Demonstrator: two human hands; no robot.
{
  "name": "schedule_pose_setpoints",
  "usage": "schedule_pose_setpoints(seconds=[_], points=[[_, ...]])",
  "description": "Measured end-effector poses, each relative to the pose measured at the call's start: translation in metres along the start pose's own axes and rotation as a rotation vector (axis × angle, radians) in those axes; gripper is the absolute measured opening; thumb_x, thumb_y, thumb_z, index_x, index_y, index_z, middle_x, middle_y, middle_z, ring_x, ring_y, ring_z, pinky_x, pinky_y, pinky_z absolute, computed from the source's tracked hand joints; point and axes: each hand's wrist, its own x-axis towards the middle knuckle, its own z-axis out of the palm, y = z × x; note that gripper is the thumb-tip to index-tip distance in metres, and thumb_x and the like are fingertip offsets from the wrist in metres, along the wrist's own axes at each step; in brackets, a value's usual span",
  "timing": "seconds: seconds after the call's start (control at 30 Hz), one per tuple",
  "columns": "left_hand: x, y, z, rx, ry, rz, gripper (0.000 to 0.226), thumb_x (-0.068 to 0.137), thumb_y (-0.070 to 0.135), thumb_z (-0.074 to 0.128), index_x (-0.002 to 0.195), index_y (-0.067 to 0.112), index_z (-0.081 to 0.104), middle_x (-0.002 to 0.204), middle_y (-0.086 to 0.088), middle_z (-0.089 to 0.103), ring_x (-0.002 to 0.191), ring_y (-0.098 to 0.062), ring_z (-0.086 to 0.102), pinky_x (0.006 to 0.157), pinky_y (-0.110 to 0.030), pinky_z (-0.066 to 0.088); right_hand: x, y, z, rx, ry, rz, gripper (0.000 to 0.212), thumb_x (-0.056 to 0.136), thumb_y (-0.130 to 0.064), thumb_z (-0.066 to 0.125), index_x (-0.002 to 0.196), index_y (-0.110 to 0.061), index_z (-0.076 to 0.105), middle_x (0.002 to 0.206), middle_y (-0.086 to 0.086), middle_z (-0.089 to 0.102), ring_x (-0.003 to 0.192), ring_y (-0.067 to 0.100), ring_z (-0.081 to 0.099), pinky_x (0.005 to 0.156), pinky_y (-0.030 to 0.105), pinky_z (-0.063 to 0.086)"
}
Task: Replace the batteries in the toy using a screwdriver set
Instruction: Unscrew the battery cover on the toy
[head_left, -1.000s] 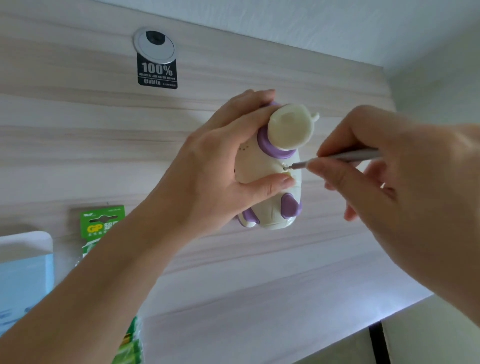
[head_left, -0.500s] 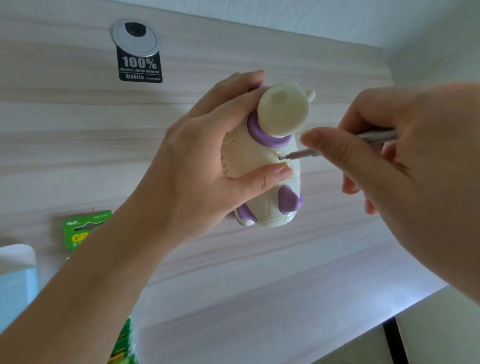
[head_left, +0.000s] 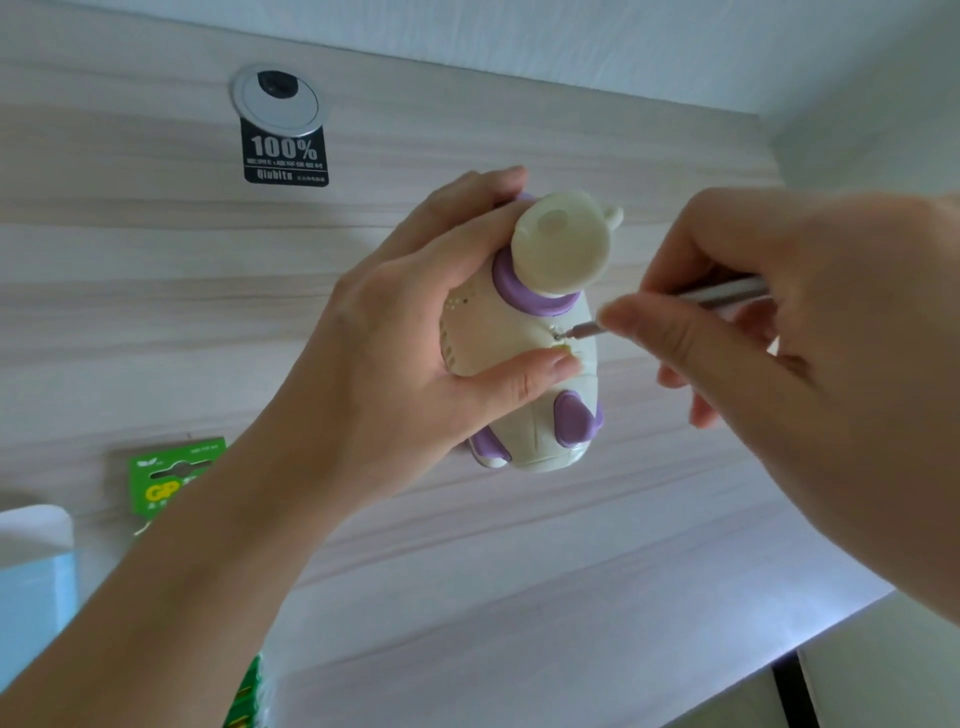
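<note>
The left hand (head_left: 395, 353) gripped the toy (head_left: 519, 353) above the desk (head_left: 519, 597), long axis near-to-far; the right hand (head_left: 779, 338) pinched the screwdriver (head_left: 722, 293) crosswise, tip meeting the toy from the right

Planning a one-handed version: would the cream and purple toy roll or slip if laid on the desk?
Probably rolls: the toy has a rounded, barrel-like body. Its glossy plastic looks slippery, which may be why the left hand wraps it. Stood upright it may sit steadier: the bottom end looks broad.
</note>
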Motion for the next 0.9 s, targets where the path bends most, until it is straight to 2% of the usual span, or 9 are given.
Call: schedule_pose_setpoints(seconds=[0.13,0.23,0.3,0.37,0.53,0.63,0.7,0.77,0.9], points=[[0.000,0.000,0.000,0.000,-0.002,0.010,0.064,0.079,0.046,0.074,0.136,0.020,0.058,0.149,0.010,0.044,0.140,0.002,0.038,0.110,-0.008,0.026,-0.001,-0.004,-0.003,0.034,-0.027,0.006,0.007,0.080,-0.039,0.060,0.085,-0.033,0.060,0.070,-0.015,0.064,0.058,0.006,0.056,0.055,0.031,0.047],[-0.001,0.000,0.000,-0.009,-0.001,0.003,0.064,0.079,0.044,0.075,0.136,0.019,0.058,0.149,0.010,0.044,0.141,0.002,0.037,0.110,-0.007,0.025,-0.001,-0.005,-0.004,-0.020,-0.001,0.013,0.025,0.084,-0.054,0.055,0.077,-0.030,0.060,0.060,-0.018,0.060,0.052,-0.001,0.052,0.061,0.017,0.039],[0.000,0.000,0.000,-0.012,0.001,-0.001,0.065,0.079,0.044,0.077,0.137,0.020,0.058,0.149,0.011,0.044,0.141,0.003,0.036,0.110,-0.006,0.025,0.001,-0.005,-0.003,-0.028,-0.008,0.029,0.039,0.085,-0.060,0.050,0.068,-0.026,0.060,0.052,-0.013,0.057,0.047,0.011,0.056,0.061,0.026,0.047],[0.000,-0.001,0.001,-0.013,0.000,0.002,0.066,0.079,0.045,0.075,0.137,0.020,0.058,0.150,0.010,0.044,0.142,0.002,0.036,0.111,-0.008,0.025,0.002,-0.005,-0.003,-0.032,-0.019,0.032,0.032,0.084,-0.054,0.054,0.071,-0.027,0.063,0.055,-0.011,0.060,0.052,0.014,0.060,0.063,0.036,0.052],[0.001,-0.001,0.000,-0.020,-0.008,0.011,0.067,0.079,0.046,0.072,0.138,0.019,0.057,0.149,0.008,0.044,0.142,0.001,0.035,0.112,-0.009,0.025,0.000,-0.009,-0.007,-0.021,-0.031,0.019,0.008,0.078,-0.042,0.062,0.082,-0.034,0.062,0.066,-0.020,0.061,0.063,0.001,0.057,0.067,0.016,0.040],[0.001,-0.002,0.000,-0.035,-0.003,0.008,0.068,0.079,0.045,0.073,0.138,0.018,0.057,0.149,0.007,0.045,0.143,-0.002,0.037,0.114,-0.013,0.027,0.002,-0.008,-0.007,-0.049,-0.007,0.033,0.026,0.081,-0.058,0.056,0.075,-0.033,0.059,0.059,-0.020,0.059,0.054,0.001,0.055,0.065,0.015,0.037],[0.001,-0.001,0.000,-0.032,-0.004,0.007,0.068,0.079,0.045,0.075,0.139,0.018,0.056,0.149,0.008,0.045,0.143,-0.003,0.037,0.114,-0.014,0.028,0.004,-0.007,-0.006,-0.038,-0.007,0.047,0.041,0.083,-0.064,0.050,0.067,-0.028,0.061,0.052,-0.014,0.059,0.047,0.009,0.057,0.059,0.026,0.046],[0.002,-0.002,0.001,-0.029,-0.005,0.007,0.068,0.078,0.042,0.077,0.138,0.018,0.056,0.149,0.006,0.045,0.143,-0.004,0.037,0.115,-0.015,0.028,0.004,-0.007,-0.006,-0.026,-0.032,0.061,0.034,0.082,-0.059,0.054,0.070,-0.029,0.064,0.055,-0.014,0.061,0.051,0.008,0.059,0.061,0.033,0.052],[0.002,-0.003,0.000,-0.050,-0.011,0.001,0.069,0.079,0.043,0.075,0.139,0.017,0.056,0.150,0.005,0.044,0.144,-0.005,0.035,0.116,-0.019,0.030,0.002,-0.011,-0.010,-0.010,-0.046,0.027,0.008,0.079,-0.033,0.072,0.080,-0.035,0.064,0.066,-0.023,0.061,0.054,-0.004,0.053,0.058,0.016,0.044]])
